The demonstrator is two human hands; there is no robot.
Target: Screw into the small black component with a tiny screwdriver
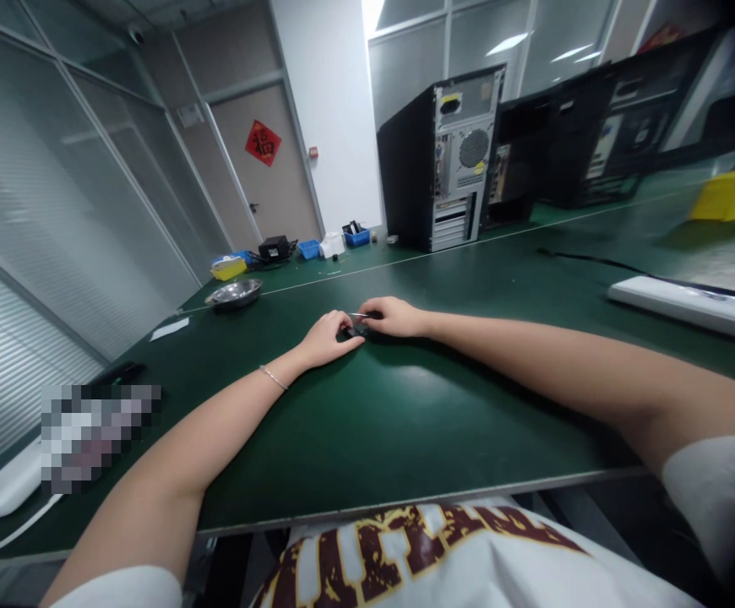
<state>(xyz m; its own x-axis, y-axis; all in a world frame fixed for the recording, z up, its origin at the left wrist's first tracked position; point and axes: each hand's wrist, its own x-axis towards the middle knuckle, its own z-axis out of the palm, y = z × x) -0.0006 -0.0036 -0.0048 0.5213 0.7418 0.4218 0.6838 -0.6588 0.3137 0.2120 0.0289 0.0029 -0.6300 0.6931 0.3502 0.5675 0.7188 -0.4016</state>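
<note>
Over the middle of the green table point(443, 422), my two hands work close together. My left hand point(328, 339), with a thin bracelet on its wrist, has its fingers closed around a small black part point(353, 332) held low at the tabletop. A thin, shiny metal tool point(359, 315) is pinched in my right hand point(396, 317). Its tip points left, towards the black part; whether they touch is too small to tell. The fingers hide most of both things.
A shallow metal bowl point(236, 294) sits at the far left, near small blue bins point(309, 248). Computer cases point(462, 160) stand along the back. On the right lie a white power strip point(690, 304) with a black cable and a yellow bin point(732, 192).
</note>
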